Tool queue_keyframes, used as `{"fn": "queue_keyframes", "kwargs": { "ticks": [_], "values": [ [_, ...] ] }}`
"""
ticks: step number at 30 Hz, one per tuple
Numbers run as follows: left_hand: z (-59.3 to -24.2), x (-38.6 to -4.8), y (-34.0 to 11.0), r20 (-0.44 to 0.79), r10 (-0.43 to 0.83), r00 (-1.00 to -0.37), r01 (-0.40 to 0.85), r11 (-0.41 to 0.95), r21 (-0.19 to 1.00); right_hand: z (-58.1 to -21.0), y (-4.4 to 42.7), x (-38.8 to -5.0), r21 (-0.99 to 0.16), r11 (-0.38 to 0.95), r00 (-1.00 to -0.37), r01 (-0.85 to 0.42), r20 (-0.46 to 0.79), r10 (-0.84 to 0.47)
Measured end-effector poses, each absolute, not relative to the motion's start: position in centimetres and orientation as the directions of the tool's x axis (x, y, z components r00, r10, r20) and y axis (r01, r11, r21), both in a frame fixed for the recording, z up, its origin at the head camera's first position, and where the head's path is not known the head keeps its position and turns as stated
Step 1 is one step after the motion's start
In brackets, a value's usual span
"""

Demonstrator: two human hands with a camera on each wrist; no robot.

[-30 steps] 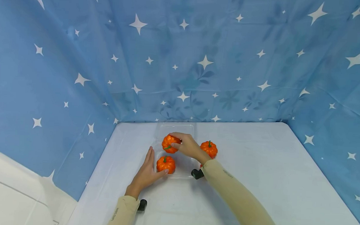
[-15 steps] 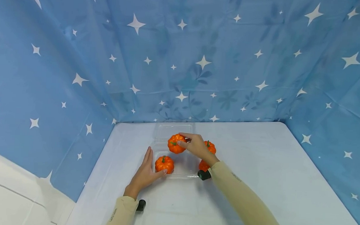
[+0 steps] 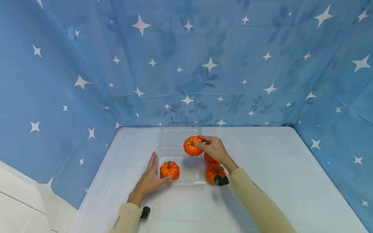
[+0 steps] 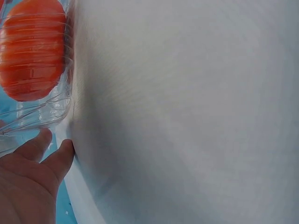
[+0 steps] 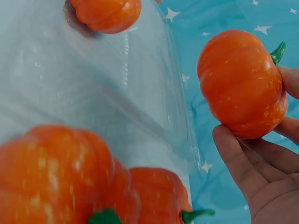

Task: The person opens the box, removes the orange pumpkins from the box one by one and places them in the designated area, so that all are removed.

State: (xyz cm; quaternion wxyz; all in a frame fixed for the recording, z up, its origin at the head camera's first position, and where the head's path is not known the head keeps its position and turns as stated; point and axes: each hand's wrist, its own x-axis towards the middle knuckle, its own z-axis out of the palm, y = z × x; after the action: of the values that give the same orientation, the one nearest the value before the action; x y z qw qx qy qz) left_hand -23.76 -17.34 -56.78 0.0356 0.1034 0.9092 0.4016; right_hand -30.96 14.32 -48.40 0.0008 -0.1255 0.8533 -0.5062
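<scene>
My right hand (image 3: 217, 149) pinches a small orange pumpkin (image 3: 193, 146) with a green stem, held above the back right of a clear plastic container (image 3: 191, 172). In the right wrist view, thumb and fingers grip this pumpkin (image 5: 240, 84) by its stem side. Another pumpkin (image 3: 170, 170) sits in the left part of the container. Along the container's left side lies my left hand (image 3: 147, 182), fingers straight and thumb at the front near that pumpkin. The left wrist view shows its fingertips (image 4: 60, 161) close to the container wall; whether they touch it is unclear.
Two more pumpkins, one nearer (image 3: 213, 173) and one farther (image 3: 209, 158) and partly hidden by my right hand, stand right of the container. The container's clear lid (image 3: 177, 136) lies folded back behind it. A blue star-patterned curtain (image 3: 163, 77) borders the white table (image 3: 265, 161).
My right hand has carried its pumpkin rightward from the container's back left, and the stem's tilt has changed. Both pumpkins at the right show differently from behind the arm. The left hand stays put.
</scene>
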Motion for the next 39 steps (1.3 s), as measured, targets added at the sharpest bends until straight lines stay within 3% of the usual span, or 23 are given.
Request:
{"fn": "queue_keyframes", "kwargs": {
  "ticks": [26,39],
  "values": [
    [-56.9,-23.7,-17.3,0.016,0.233,-0.972,0.165,0.637,0.753,-50.2,24.5,-29.3,-0.906,0.42,-0.998,-0.059,0.063,-0.004],
    [-56.8,-23.7,-17.3,0.007,0.225,-0.974,0.152,0.637,0.756,-52.7,28.8,-27.9,-0.892,0.441,-0.993,0.1,-0.06,0.102]
  ]
}}
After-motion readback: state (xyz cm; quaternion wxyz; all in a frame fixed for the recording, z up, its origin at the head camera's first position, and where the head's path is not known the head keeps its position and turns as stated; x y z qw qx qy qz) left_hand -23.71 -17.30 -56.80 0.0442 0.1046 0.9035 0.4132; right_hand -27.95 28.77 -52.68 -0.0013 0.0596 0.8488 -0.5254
